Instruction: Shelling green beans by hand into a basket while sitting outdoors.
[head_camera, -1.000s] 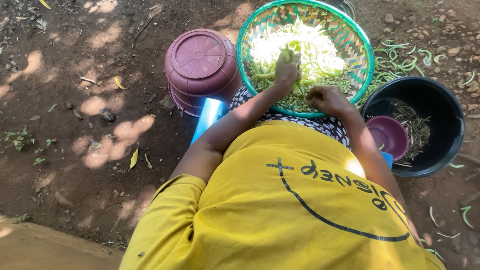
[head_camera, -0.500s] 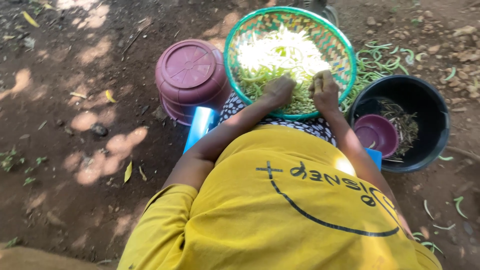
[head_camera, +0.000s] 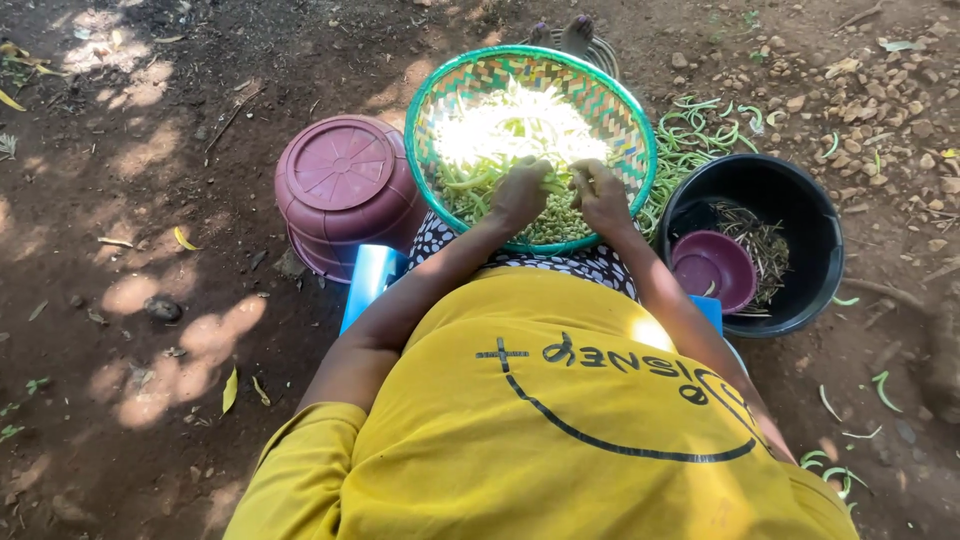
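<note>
A round woven basket with a green rim (head_camera: 425, 100) rests on my lap and holds green bean pods (head_camera: 470, 185) and a pile of pale shelled beans (head_camera: 560, 225). Bright sunlight washes out the basket's middle. My left hand (head_camera: 520, 192) and my right hand (head_camera: 603, 197) are close together over the near part of the basket. Both are closed, fingers pinched on a pod between them. My yellow shirt (head_camera: 560, 440) fills the lower part of the view.
An upturned maroon plastic basin (head_camera: 345, 190) sits left of the basket. A black bucket (head_camera: 790, 200) to the right holds a small maroon bowl (head_camera: 712, 268) and dry stalks. Empty green pods (head_camera: 700, 135) litter the dirt. A blue seat edge (head_camera: 368, 280) shows below me.
My left hand has drawn back from the middle of the basket to its near part. Both hands have come together on a pod. The view has shifted slightly.
</note>
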